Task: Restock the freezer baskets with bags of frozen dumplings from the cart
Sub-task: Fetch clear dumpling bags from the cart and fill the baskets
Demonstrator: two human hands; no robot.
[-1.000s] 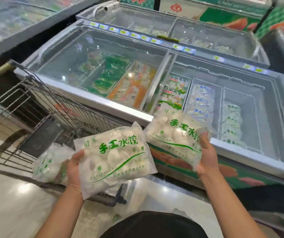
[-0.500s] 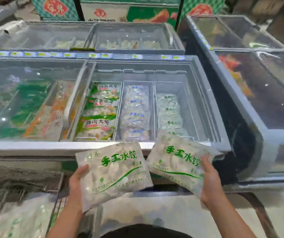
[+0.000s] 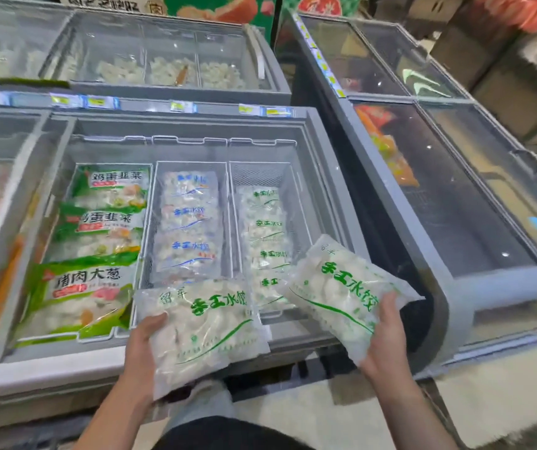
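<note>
The left hand (image 3: 142, 347) grips one dumpling bag (image 3: 202, 329) over the freezer's near rim; the right hand (image 3: 387, 336) grips another (image 3: 338, 293) above the right basket (image 3: 296, 203) (half full). Frosty plastic could slip sideways out of either one-handed hold.

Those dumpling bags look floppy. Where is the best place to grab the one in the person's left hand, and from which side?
Probably the bag's near left edge, from the left. The left hand holds the left dumpling bag there, thumb on top. The bag lies flat, so an edge pinch leaves the far end free to go into the basket first.
</note>
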